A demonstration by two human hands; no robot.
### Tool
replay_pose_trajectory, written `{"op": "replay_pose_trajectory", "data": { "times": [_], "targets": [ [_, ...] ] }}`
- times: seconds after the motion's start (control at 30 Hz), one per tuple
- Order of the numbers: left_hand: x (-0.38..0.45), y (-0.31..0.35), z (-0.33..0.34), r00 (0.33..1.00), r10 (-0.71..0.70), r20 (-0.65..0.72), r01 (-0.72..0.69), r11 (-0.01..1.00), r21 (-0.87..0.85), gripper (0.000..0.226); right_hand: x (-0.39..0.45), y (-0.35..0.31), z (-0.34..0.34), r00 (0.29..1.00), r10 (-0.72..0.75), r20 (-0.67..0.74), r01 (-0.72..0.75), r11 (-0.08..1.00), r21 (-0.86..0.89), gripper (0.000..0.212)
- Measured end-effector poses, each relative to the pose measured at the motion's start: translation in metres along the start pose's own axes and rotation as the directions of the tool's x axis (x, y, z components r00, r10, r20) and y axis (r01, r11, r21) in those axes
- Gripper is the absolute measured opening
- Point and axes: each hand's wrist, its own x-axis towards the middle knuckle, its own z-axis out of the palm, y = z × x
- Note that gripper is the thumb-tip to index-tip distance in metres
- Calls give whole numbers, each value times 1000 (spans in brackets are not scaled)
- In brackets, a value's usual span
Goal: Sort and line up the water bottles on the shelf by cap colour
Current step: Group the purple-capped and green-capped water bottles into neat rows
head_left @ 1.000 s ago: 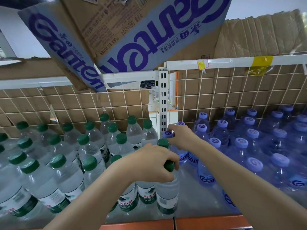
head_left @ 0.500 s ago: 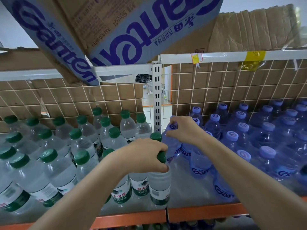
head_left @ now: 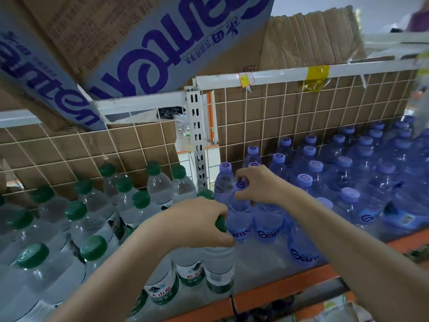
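Observation:
Clear bottles with green caps (head_left: 76,211) fill the left bay of the shelf (head_left: 262,296). Blue-tinted bottles with purple caps (head_left: 348,195) fill the right bay. My left hand (head_left: 197,223) grips the top of a green-capped bottle (head_left: 219,269) at the front, just left of the bay divide. My right hand (head_left: 257,184) pinches the neck and cap of a purple-capped bottle (head_left: 240,211) beside the white upright post (head_left: 197,140). Both bottles stand upright next to each other.
A white wire grid backed with brown cardboard (head_left: 290,117) closes the shelf's rear. Torn purple-and-white cartons (head_left: 144,49) hang over the left bay from above. The orange shelf lip (head_left: 278,292) runs along the front, with more goods below.
The view has shifted and swung right. Both hands keep their grips; the right hand's purple-capped bottle now stands closer to the green-capped one.

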Motion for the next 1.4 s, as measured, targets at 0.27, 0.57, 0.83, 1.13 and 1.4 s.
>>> {"op": "replay_pose_trajectory", "data": {
  "times": [0.27,0.57,0.83,1.13,1.4],
  "targets": [
    [-3,8,-34,995,-88,42,91,991,-93,43,15,4,-18,978,18,207,-8,999,-47,39],
    [49,34,-90,935,-306,-181,307,951,-25,35,53,54,-93,980,-143,137,163,976,-147,23],
    [128,19,-77,886,-456,-83,453,890,-46,42,76,63,-90,941,-205,270,261,947,-189,33],
    [156,-3,-68,892,-449,52,451,892,-37,53,108,81,-95,981,-169,98,186,961,-203,25],
    [171,-13,-59,895,-429,121,428,903,38,44,118,100,-81,957,-119,265,176,963,-203,39]
  ]
}}
